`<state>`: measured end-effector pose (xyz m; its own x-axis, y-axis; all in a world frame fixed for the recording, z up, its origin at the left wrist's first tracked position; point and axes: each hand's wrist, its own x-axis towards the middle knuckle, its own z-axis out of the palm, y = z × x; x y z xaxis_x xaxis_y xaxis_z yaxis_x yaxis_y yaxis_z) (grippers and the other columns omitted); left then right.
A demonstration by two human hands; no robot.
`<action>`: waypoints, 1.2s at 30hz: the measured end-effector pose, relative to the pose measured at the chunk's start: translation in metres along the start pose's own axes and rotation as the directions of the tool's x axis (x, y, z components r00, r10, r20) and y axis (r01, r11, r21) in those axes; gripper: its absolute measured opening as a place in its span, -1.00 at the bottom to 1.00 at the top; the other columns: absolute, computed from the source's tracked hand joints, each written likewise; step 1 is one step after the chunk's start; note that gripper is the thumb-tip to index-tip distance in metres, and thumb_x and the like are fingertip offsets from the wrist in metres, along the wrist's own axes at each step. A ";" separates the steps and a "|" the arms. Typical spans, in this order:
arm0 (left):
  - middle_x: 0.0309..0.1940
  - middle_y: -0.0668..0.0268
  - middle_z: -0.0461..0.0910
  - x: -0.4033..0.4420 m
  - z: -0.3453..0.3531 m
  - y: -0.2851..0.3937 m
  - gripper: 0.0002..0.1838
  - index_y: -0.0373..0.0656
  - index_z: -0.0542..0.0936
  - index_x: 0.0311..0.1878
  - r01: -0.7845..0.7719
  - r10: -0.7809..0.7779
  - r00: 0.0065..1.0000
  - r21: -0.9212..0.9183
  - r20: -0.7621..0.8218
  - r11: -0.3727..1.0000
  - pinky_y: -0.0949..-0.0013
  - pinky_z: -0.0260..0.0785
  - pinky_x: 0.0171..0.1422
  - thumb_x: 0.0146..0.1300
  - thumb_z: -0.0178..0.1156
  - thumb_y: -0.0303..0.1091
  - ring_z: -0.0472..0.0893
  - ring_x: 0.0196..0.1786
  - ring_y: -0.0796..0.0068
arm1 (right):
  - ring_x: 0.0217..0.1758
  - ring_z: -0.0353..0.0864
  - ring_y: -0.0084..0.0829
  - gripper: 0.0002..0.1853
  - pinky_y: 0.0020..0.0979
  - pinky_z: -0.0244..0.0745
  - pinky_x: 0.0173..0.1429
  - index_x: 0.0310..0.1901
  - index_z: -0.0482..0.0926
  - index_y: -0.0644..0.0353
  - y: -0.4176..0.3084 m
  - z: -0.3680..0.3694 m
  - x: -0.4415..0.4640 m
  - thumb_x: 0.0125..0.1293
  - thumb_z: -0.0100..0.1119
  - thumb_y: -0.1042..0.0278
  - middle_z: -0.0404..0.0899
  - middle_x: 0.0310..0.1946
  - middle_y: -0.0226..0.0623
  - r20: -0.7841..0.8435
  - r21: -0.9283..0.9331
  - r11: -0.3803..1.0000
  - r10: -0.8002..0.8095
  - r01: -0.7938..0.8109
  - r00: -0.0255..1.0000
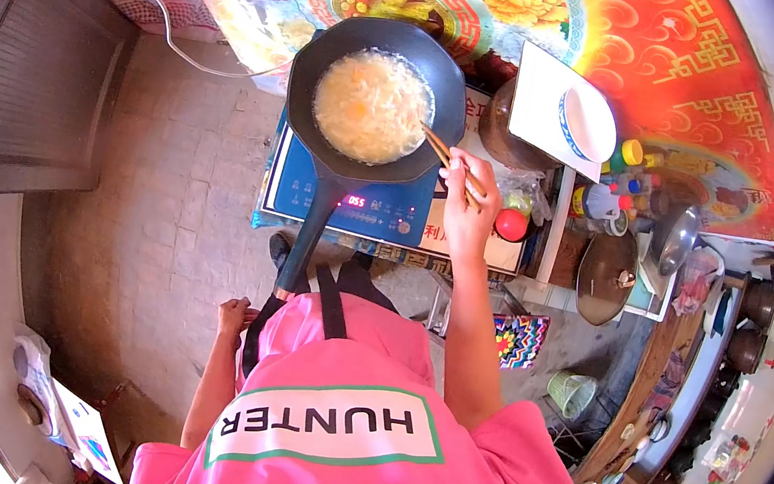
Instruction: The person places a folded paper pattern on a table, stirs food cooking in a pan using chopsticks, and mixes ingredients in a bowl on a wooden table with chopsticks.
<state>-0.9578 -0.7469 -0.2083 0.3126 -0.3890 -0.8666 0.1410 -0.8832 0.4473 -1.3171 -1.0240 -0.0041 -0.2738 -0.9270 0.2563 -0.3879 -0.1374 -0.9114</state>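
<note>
A black pan (314,78) stands on a blue induction cooker (288,178) with a lit display. Pale, bubbling liquid (368,107) with noodle-like strands and yellow egg-like patches fills the middle of the pan. My right hand (471,195) is closed round a pair of wooden chopsticks (440,149), whose tips reach the right edge of the food. The pan's handle (310,230) points back toward my body. My left hand (235,316) hangs low at my side, left of the handle end and apart from it. Its fingers look curled, with nothing visible in them.
Right of the pan, a white bowl (588,124) with a blue pattern sits on a white board (535,103) over a brown pot (500,133). A red round item (511,224), several bottles (632,153) and a glass lid (607,277) are nearby. A white cable (169,30) runs at left.
</note>
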 end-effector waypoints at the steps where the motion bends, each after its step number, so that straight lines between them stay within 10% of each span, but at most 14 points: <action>1: -0.43 0.14 0.66 0.000 0.000 -0.001 -0.73 -0.26 0.54 -0.25 -0.005 0.005 1.000 -0.004 0.000 1.000 0.43 0.45 -0.44 0.28 0.09 -0.20 0.63 -0.49 0.42 | -0.37 0.63 -0.45 -0.90 -0.48 0.48 -0.27 -0.19 0.58 0.29 0.002 0.001 0.005 0.31 0.13 0.49 0.56 -0.36 -0.22 0.004 -0.010 1.000 -0.015 0.015 1.000; 21: -0.44 0.13 0.66 -0.008 0.006 0.004 -0.71 -0.27 0.54 -0.24 0.007 -0.006 1.000 0.027 -0.025 1.000 0.43 0.47 -0.44 0.27 0.10 -0.19 0.62 -0.50 0.42 | -0.39 0.61 -0.48 -0.87 -0.49 0.46 -0.28 -0.20 0.60 0.29 0.023 0.012 0.011 0.33 0.13 0.42 0.57 -0.40 -0.25 0.088 0.035 0.995 0.091 -0.094 0.992; 36: -0.46 0.14 0.65 -0.008 0.005 -0.002 -0.75 -0.28 0.52 -0.24 0.023 -0.024 1.000 -0.032 -0.015 0.999 0.44 0.43 -0.46 0.25 0.10 -0.25 0.61 -0.51 0.45 | -0.35 0.59 -0.16 -0.93 -0.37 0.43 -0.27 -0.25 0.58 0.22 0.029 0.035 0.061 0.25 0.16 0.47 0.56 -0.39 -0.14 0.177 -0.061 0.970 -0.224 0.237 0.959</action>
<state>-0.9653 -0.7434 -0.2030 0.3229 -0.3638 -0.8737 0.1780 -0.8833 0.4336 -1.3141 -1.0967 -0.0263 -0.0203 -0.9195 0.3926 -0.4945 -0.3320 -0.8032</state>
